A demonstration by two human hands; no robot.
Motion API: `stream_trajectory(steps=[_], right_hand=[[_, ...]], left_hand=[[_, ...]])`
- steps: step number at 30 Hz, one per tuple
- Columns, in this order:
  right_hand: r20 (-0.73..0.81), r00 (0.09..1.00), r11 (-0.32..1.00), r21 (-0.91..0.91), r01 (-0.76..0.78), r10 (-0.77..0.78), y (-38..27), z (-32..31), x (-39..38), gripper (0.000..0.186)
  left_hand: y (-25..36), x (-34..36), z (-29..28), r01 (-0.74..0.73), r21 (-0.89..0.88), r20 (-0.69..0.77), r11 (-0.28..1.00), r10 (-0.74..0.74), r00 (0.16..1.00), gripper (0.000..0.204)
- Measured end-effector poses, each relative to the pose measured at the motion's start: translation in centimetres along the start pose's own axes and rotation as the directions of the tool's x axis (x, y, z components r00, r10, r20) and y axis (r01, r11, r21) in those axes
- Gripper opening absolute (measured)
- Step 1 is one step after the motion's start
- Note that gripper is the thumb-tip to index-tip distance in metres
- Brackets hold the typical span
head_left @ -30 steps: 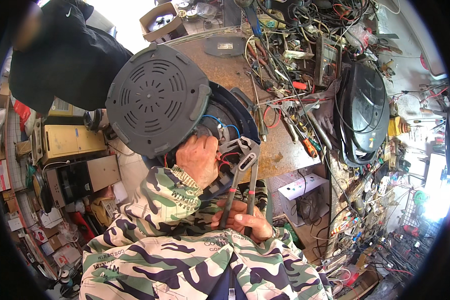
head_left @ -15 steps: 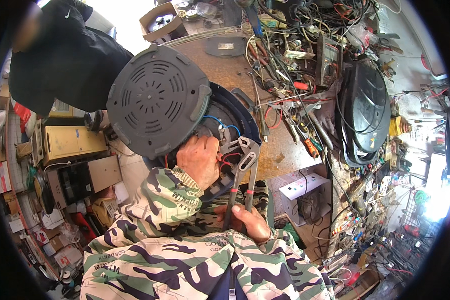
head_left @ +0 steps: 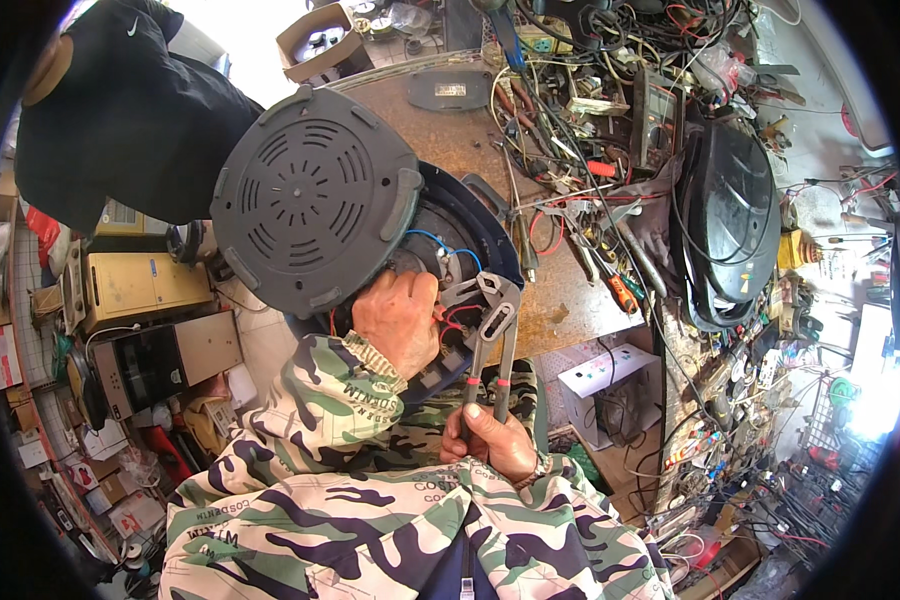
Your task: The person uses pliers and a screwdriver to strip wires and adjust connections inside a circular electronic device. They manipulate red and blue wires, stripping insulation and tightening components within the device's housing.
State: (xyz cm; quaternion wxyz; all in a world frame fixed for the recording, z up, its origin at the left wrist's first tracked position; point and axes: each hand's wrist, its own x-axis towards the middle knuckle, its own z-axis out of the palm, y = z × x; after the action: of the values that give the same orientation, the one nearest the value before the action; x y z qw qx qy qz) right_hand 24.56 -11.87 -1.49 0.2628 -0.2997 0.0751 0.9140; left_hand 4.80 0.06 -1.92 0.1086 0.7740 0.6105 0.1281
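Observation:
An upturned dark round appliance [head_left: 515,235], its inside exposed with blue and red wires, is in front of me. Its grey vented base cover [head_left: 298,195] leans over the left side. My left hand [head_left: 398,325] reaches into the housing under the cover's edge, fingers bent and pinched near the red wires; what they grip is hidden. My right hand [head_left: 492,442] is closed around the lower handles of slip-joint pliers [head_left: 494,325], held upright. The pliers' jaws point left, close beside my left fingertips; whether they bite on something I cannot tell.
A wooden workbench [head_left: 570,290] carries screwdrivers [head_left: 625,292], tangled cables and loose tools. A black oval appliance shell [head_left: 732,230] lies at the right. At the far left stands a person in a dark shirt [head_left: 130,120]. Boxes and a yellow cabinet [head_left: 150,285] fill the left side.
My right hand has shifted slightly, its fingers now wrapped round the left handle of the pliers. The jaws and my left hand have barely moved. The person at the far left has shifted a little.

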Motion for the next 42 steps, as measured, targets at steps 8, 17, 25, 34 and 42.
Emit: stream_trajectory(steps=[8, 17, 25, 34, 42], right_hand=[[-0.070, 0.995, 0.988, -0.128, -0.086, 0.077, -2.3, 0.1, -1.2, 0.038], [-0.111, 0.981, 0.954, -0.237, -0.183, 0.161, -6.4, -0.2, -3.6, 0.036], [-0.207, 0.848, 0.806, -0.267, -0.528, 0.488, -13.1, -0.6, -4.9, 0.041], [-0.218, 0.913, 0.656, -0.640, -0.400, 0.344, -15.2, -1.0, -5.2, 0.051], [-0.191, 0.908, 0.733, -0.540, -0.414, 0.373, -14.4, -0.2, -5.7, 0.062]], left_hand=[[-0.4, 0.2, -0.7, -0.015, -0.009, 0.009, 1.000, 0.015, 1.000, 0.033], [-0.4, 0.5, -1.1, -0.008, -0.036, 0.020, 0.999, 0.009, 1.000, 0.031], [-0.7, 0.7, -1.0, -0.008, -0.051, 0.025, 0.999, 0.010, 1.000, 0.031], [-0.7, 0.6, -1.1, 0.008, -0.092, -0.033, 0.996, -0.011, 0.999, 0.030], [-0.6, 0.4, -0.6, 0.010, -0.083, -0.062, 0.996, -0.016, 0.998, 0.030]])
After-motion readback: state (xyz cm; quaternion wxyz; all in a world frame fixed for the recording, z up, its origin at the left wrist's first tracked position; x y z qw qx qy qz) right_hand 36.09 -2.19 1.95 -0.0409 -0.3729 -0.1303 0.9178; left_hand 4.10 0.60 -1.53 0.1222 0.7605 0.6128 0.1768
